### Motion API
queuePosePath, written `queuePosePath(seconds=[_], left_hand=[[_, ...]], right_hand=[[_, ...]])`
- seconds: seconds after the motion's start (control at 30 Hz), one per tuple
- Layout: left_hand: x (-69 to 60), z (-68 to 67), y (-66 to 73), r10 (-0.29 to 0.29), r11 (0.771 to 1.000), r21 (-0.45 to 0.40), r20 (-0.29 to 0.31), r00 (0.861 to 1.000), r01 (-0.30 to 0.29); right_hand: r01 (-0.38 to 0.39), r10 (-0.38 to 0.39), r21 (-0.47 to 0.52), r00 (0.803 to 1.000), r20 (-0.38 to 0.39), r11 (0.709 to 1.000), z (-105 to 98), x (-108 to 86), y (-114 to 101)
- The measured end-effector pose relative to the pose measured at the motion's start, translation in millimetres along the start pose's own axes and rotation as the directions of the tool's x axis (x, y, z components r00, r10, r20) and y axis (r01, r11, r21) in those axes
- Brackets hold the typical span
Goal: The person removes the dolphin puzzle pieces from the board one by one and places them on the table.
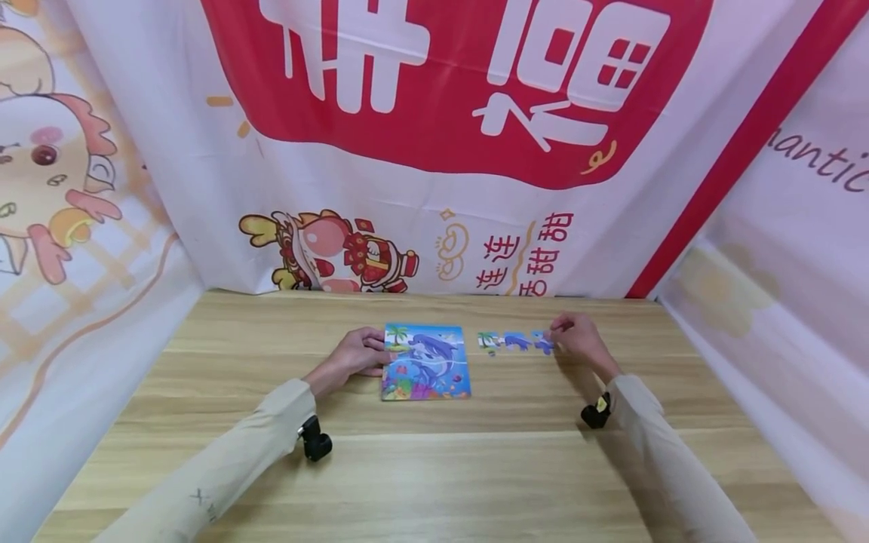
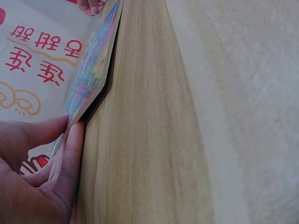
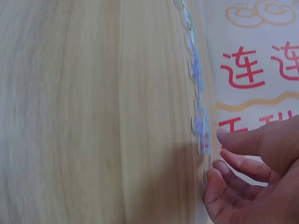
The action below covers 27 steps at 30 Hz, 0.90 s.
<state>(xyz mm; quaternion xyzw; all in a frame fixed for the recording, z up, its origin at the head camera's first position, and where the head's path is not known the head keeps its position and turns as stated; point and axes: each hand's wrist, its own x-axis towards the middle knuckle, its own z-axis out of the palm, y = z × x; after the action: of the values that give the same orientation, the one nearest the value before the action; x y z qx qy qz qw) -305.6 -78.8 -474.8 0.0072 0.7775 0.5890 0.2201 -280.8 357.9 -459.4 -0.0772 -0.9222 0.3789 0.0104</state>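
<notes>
A square puzzle board (image 1: 428, 366) with a dolphin and palm-tree sea picture lies near the middle of the table. My left hand (image 1: 354, 353) pinches its left edge, thumb above and fingers beneath, as the left wrist view shows. To the right of the board, several puzzle pieces lie in a row: a palm-tree piece (image 1: 486, 340), a dolphin piece (image 1: 517, 342) and a purple-blue piece (image 1: 542, 343). At the row's right end is my right hand (image 1: 578, 337). In the right wrist view its fingers (image 3: 231, 163) are bent loosely beside the last piece (image 3: 202, 128), with nothing between them and the thumb.
The wooden table (image 1: 434, 483) runs back to a white-and-red printed cloth (image 1: 434, 226). More printed cloth hangs at the left (image 1: 81, 188) and right (image 1: 781, 264) sides. A small black wrist camera (image 1: 315, 441) is strapped at each sleeve.
</notes>
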Motion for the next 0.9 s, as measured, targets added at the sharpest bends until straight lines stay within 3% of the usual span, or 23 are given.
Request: queuePosePath(seconds=[0.1, 0.4, 0.7, 0.9], left_hand=[[1.3, 0.8, 3.1, -0.014, 1.000, 0.013, -0.002, 1.000, 0.015], [-0.2, -1.6, 3.4, -0.020, 1.000, 0.000, 0.001, 1.000, 0.020], [-2.8, -4.8, 0.6, -0.026, 1.000, -0.009, -0.009, 1.000, 0.026], [-1.3, -1.5, 2.6, -0.032, 0.999, -0.013, 0.005, 0.999, 0.032]], right_hand=[[0.019, -0.019, -0.006, 1.000, -0.017, 1.000, 4, -1.3, -7], [0.205, -0.207, -0.060, 0.978, -0.031, 0.977, 34, -5.2, -36], [0.291, -0.291, 0.038, 0.957, -0.025, 0.956, 76, -10.6, -80], [0.354, -0.356, 0.082, 0.934, 0.016, 0.932, 100, -12.6, -94]])
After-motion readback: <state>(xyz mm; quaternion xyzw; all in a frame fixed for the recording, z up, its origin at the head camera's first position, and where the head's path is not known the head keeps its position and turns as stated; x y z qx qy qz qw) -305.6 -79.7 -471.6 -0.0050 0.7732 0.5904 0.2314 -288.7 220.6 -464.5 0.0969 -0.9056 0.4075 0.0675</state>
